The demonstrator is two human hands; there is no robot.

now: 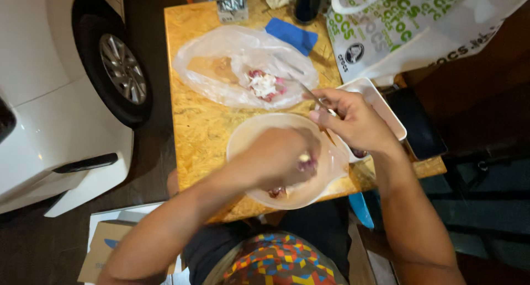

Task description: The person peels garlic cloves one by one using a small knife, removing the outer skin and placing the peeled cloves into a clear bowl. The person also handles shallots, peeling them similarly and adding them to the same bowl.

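On the chipboard table [199, 128], directly in front of the seated person, rests a round translucent bowl [243, 139]. The left hand [279, 158] is positioned over the bowl with fingers curled closed around a small purplish-red bulb [306, 162], probably a shallot or a small onion; the view is too blurred to confirm which. A second reddish piece [277, 192] lies at the bowl's near wall.

The right hand [353, 122] hovers just beyond the bowl's far-right rim, fingers clamped on a thin metal tool [309, 93], likely a small knife; its blade points up and left, toward the clear plastic bag.

Behind the bowl, a clear plastic bag [221, 59] lies flat on the table, holding a small heap of reddish and white peelings [265, 85]. To the right of the right hand and partly under it sits a white rectangular tray [381, 105], its contents largely hidden.

At the table's far edge: a blue cloth [291, 35], a small metal-grey box [232, 4], a dark bottle [307, 3] and a white shopping bag with green print [408, 25]. Left of the table stands a white car [49, 97], one wheel [121, 70] facing the table.
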